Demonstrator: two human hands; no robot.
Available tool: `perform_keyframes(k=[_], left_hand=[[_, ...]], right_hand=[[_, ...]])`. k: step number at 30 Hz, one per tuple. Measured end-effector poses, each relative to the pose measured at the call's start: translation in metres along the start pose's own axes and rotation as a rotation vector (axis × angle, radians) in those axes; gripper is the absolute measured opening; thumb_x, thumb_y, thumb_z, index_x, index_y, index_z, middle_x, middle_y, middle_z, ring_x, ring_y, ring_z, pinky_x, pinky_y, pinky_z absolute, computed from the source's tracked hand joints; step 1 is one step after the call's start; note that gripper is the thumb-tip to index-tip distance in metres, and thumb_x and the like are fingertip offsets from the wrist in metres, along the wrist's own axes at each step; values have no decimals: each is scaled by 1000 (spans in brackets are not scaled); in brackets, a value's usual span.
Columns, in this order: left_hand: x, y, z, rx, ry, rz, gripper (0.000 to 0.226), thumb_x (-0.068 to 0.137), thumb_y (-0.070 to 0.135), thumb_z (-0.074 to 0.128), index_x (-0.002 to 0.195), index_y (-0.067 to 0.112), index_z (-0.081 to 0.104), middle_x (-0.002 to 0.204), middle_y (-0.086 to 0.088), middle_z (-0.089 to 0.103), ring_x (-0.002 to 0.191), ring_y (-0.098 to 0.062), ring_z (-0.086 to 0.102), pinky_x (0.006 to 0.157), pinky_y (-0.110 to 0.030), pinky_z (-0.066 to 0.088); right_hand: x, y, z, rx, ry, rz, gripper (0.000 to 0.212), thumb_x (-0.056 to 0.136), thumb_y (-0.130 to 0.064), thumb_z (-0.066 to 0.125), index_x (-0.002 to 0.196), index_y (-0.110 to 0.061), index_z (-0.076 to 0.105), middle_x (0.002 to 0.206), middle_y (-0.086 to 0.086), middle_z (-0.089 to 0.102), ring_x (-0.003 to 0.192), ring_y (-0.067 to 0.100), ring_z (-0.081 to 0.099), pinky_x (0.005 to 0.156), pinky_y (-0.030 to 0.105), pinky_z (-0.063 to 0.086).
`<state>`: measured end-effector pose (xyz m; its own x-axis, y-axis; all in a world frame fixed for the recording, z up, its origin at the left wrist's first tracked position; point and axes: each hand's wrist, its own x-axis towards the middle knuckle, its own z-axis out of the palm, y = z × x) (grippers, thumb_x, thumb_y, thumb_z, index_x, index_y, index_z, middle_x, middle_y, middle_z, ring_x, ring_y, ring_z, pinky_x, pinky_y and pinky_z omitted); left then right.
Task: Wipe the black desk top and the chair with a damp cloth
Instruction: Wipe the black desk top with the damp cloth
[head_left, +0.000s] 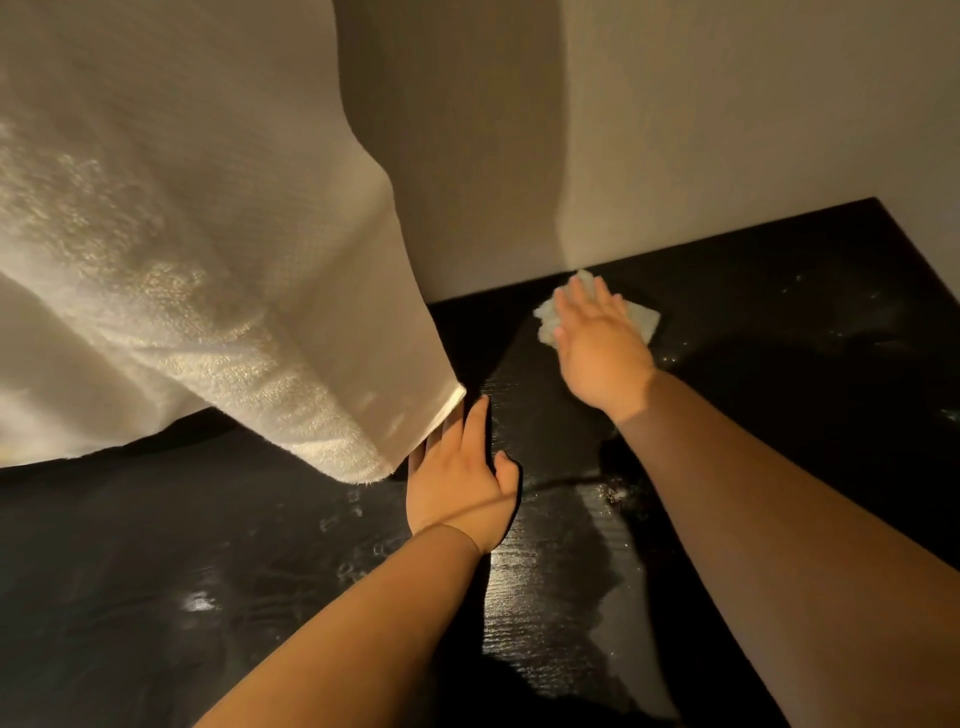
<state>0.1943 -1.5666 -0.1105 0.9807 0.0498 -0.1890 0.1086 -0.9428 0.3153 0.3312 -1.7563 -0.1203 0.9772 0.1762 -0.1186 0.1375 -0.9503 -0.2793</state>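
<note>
- We take the tabletop (208, 545) first: black, filling the lower half of the frame, with damp-looking streaks and glints across it.
- A white towel (182, 234) hangs over the upper left of the frame, its lower corner coming down to the tabletop's left part. The chair is not in view.
- The right hand (597, 338) reaches to the upper centre-right, close to where the wall (727, 130) meets the tabletop. Its fingers (576, 296) are straight and spread, pressing flat and gripping nothing.
- The left hand (462, 483) lies palm-down at the centre, fingers (475, 421) straight. Some of them are hidden behind the towel's edge (we cannot tell whether they touch it).
- The cloth (644, 318) sits directly under the right hand, a pale folded pad showing on either side of it, long axis running left to right. The left hand is well apart from it.
- We judge that the next stroke pulls the cloth towards the bottom of the frame, away from the wall.
</note>
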Motion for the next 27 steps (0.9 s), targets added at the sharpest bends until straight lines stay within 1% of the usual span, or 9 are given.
perform_keyframes(k=[4,6,8,11,15,18,22,24,27], left_hand=[[1,-1,-1,-6,-18,-6,72,96,45,44,164,36,20,165,6,37,150,-19,33,126,-41,18],[1,-1,0,-3,-12,-6,72,96,46,43,163,38,20,165,5,37,149,-19,35,126,-41,19],[2,-1,0,-4,-11,-3,71,96,47,42,163,38,21,164,5,38,148,-20,36,125,-42,21],[2,-3,1,1,1,-2,70,96,47,42,162,37,24,162,5,41,147,-21,38,125,-43,23],[0,-1,-1,-26,-9,3,70,96,47,43,162,38,22,161,7,42,146,-20,37,125,-42,22],[2,-2,-2,-18,-4,7,70,95,47,43,162,38,22,160,6,43,145,-20,38,125,-43,23],[1,-1,-1,-21,11,15,71,94,44,46,162,35,26,156,5,48,142,-22,41,123,-44,25],[1,-1,0,-17,7,14,71,95,45,45,162,35,24,155,5,49,143,-23,41,124,-45,24],[0,-2,1,-16,5,16,70,96,47,43,163,36,23,159,5,45,147,-23,38,127,-47,22]], right_hand=[[18,-60,15,-90,-117,-268,60,107,-30,38,163,-18,19,171,8,14,157,31,6,125,45,6],[24,-70,18,-125,-163,-308,59,110,-34,32,164,-22,14,173,3,3,158,28,-1,125,43,0],[25,-59,13,-137,-129,-316,58,109,-34,33,164,-22,18,172,4,9,158,28,4,125,43,5],[11,-10,3,-138,-21,-125,56,102,-27,42,156,-18,34,165,10,28,153,33,19,123,48,17],[-4,65,-20,-30,-15,247,55,110,-31,27,164,-21,17,172,2,6,158,29,2,127,45,3],[7,53,-32,-7,-49,321,51,109,-20,35,159,-13,29,170,9,17,156,31,12,126,45,11],[-16,-26,-16,2,-58,-1,46,101,-14,47,147,-14,46,158,12,38,145,30,35,121,42,24],[-41,-51,2,-53,-99,-129,54,105,-29,43,158,-20,33,168,5,23,154,29,20,126,42,15],[-47,-18,5,-107,-92,-30,61,108,-49,23,165,-29,9,173,1,1,158,28,0,127,44,1]])
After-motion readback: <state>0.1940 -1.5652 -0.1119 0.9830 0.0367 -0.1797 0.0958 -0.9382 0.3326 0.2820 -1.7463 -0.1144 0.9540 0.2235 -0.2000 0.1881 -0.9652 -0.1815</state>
